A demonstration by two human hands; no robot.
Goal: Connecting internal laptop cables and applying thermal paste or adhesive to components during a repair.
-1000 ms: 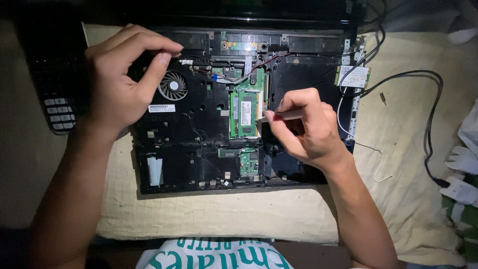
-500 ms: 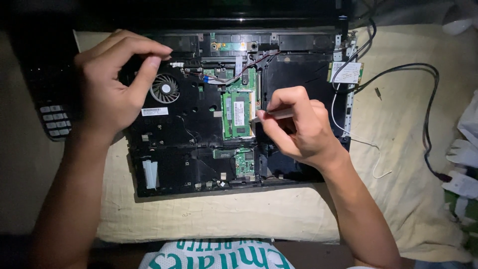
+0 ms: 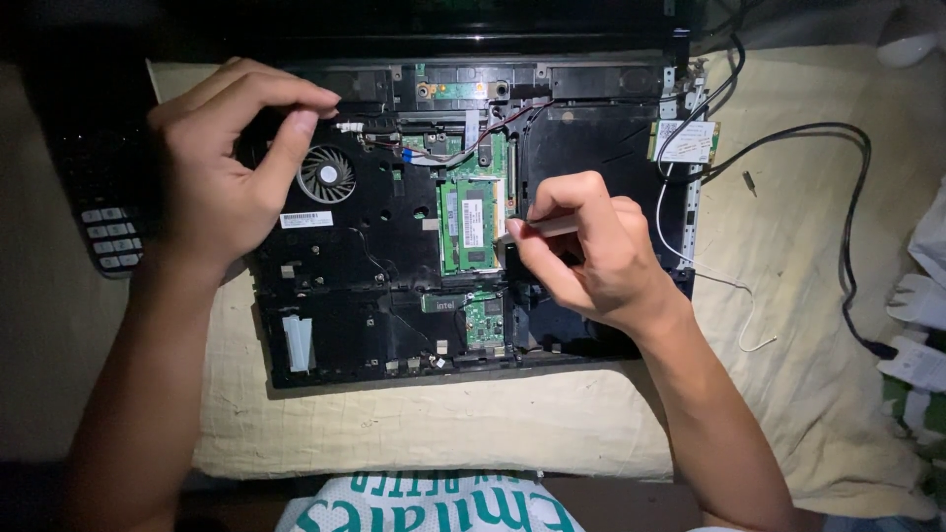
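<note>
An opened laptop chassis [image 3: 394, 296] is laid bottom-up on a cream cloth [image 3: 493, 433], its cover already off and the boards bared. At the centre, one green memory module [image 3: 471, 219] is seated flat in its slot, not yet lifted. The right hand [image 3: 591, 251] is curled at the module's three o'clock edge, and a slim pale tool [image 3: 537, 227] is pinched between thumb and fingers, its tip brought against the module's side, where a latch would be expected. The left hand [image 3: 222, 163] is held over the chassis's ten o'clock corner, thumb and forefinger drawn close in a loose pinch; whether anything is gripped there cannot be told. One round cooling fan [image 3: 326, 173] is seen just at its three o'clock. A second, smaller green card [image 3: 483, 320] is counted at six o'clock of the module, and one loose wireless card [image 3: 685, 143] is left hanging at two o'clock, off its mount, a thin white wire trailing from there. One black cable [image 3: 847, 227] is looped at three o'clock, and one dark keypad [image 3: 108, 227] is glimpsed at nine o'clock. Disassembly is judged partly done: cover off, wireless card freed, memory and fan remaining.
</note>
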